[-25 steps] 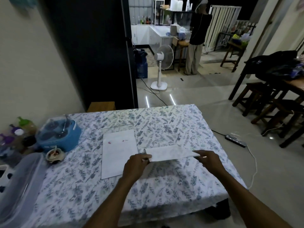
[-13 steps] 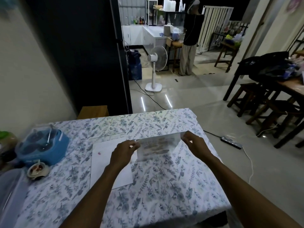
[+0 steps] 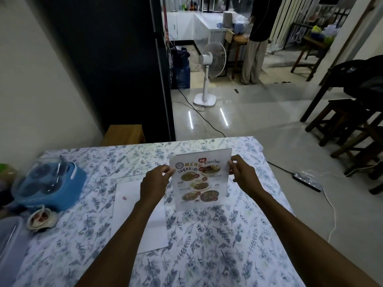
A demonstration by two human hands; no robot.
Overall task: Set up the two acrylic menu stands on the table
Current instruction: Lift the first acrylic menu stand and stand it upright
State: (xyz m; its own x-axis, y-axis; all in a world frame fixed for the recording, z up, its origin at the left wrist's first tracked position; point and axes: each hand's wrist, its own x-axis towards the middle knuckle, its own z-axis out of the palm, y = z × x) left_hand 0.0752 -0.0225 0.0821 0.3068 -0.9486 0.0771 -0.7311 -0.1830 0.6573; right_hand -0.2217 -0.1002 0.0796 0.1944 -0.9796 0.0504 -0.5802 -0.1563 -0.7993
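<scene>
An acrylic menu stand (image 3: 200,179) with a printed food menu stands upright near the middle of the table, its face toward me. My left hand (image 3: 154,183) pinches its left edge and my right hand (image 3: 242,171) pinches its right edge near the top. The stand's lower edge rests on or just above the floral tablecloth (image 3: 207,241). A second stand (image 3: 143,212) lies flat to the left, its white sheet partly under my left forearm.
A blue lidded container (image 3: 49,183) and a small bowl (image 3: 40,219) sit at the left, with a clear plastic box (image 3: 10,243) at the near left edge. Beyond the table a pedestal fan (image 3: 209,67) and a standing person (image 3: 257,38); wooden stools (image 3: 348,125) at the right.
The menu stand has been turned from lying flat in my hands to upright with its printed face toward me, and carried a little farther onto the table.
</scene>
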